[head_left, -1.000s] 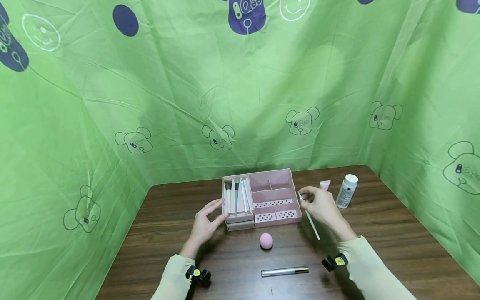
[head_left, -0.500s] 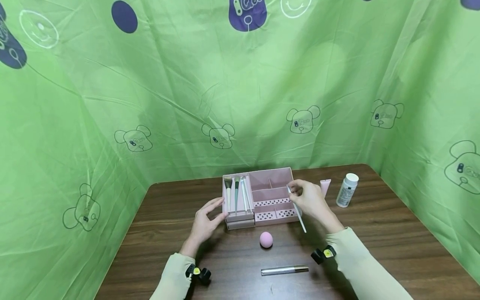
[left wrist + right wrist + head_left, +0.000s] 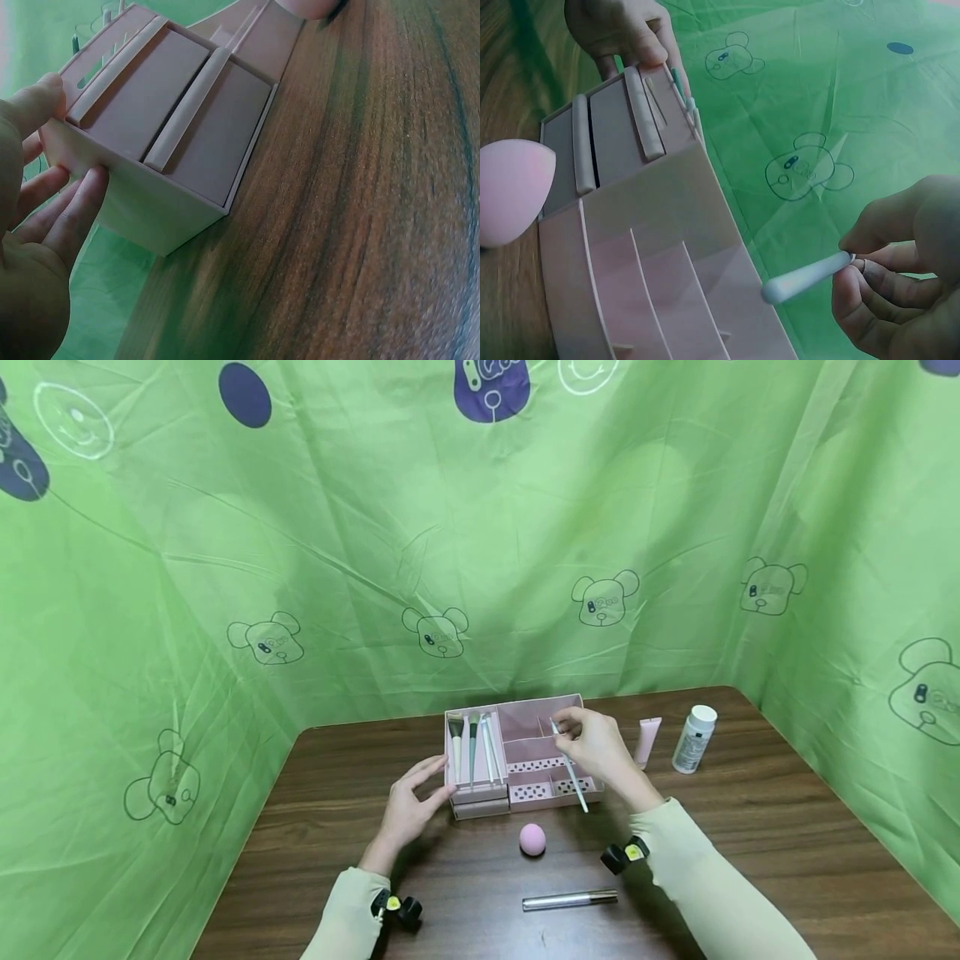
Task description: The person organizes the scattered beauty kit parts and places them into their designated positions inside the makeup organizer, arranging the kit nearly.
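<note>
My left hand rests against the left side of a pink makeup organizer. Its thumb touches the front corner and its fingertips lie on the outer side wall, as the left wrist view shows. The fingers and thumb of my right hand pinch a slim white makeup brush, held slanting over the organizer's right compartments. The brush's rounded handle end points toward the organizer in the right wrist view; its other end is largely hidden by the fingers. Several brushes lie in the organizer's left tray.
A pink makeup sponge sits in front of the organizer. Nearer me lies a silver tube. To the right stand a pink squeeze tube and a white-capped bottle. A green printed curtain surrounds the wooden table.
My right hand has moved left with the white makeup brush, from beside the organizer to over its right compartments. The pink squeeze tube now shows more fully. My left hand has stayed in place.
</note>
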`<state>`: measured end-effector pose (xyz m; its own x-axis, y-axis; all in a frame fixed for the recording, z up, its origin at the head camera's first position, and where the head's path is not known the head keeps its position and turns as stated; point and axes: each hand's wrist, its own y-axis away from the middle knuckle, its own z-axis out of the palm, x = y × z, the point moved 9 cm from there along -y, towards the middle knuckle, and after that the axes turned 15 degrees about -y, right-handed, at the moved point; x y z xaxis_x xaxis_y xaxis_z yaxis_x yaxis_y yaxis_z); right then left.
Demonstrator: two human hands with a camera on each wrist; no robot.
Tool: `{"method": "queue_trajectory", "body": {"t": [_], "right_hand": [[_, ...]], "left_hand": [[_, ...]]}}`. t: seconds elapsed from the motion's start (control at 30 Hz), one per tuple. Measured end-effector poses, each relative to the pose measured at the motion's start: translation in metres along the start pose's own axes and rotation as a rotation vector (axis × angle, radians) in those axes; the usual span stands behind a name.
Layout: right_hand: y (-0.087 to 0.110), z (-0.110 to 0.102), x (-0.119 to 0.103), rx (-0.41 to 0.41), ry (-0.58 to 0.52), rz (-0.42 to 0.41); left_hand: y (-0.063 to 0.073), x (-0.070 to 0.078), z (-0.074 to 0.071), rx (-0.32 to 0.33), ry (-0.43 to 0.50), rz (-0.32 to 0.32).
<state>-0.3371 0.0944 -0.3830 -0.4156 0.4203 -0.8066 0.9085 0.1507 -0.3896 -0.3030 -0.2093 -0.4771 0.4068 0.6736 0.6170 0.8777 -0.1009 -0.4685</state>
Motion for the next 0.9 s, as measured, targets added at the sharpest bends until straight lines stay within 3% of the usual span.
{"method": "queue_trajectory", "body": {"t": [0.3, 0.53, 0.8, 0.9], "right_hand": [[-0.011, 0.014, -0.011, -0.025, -0.025, -0.014], [-0.021, 0.023, -0.022, -0.023, -0.036, -0.029], [-0.029, 0.032, -0.030, -0.027, -0.071, -0.025], [-0.031, 0.033, -0.033, -0.021, -0.066, -0.026]], "left_hand": [[0.000, 0.001, -0.001, 0.011, 0.000, 0.027], [0.001, 0.002, -0.001, 0.020, 0.002, 0.012], [0.001, 0.032, -0.015, 0.010, 0.007, 0.007], [0.002, 0.037, -0.018, 0.006, 0.006, 0.006]]}}
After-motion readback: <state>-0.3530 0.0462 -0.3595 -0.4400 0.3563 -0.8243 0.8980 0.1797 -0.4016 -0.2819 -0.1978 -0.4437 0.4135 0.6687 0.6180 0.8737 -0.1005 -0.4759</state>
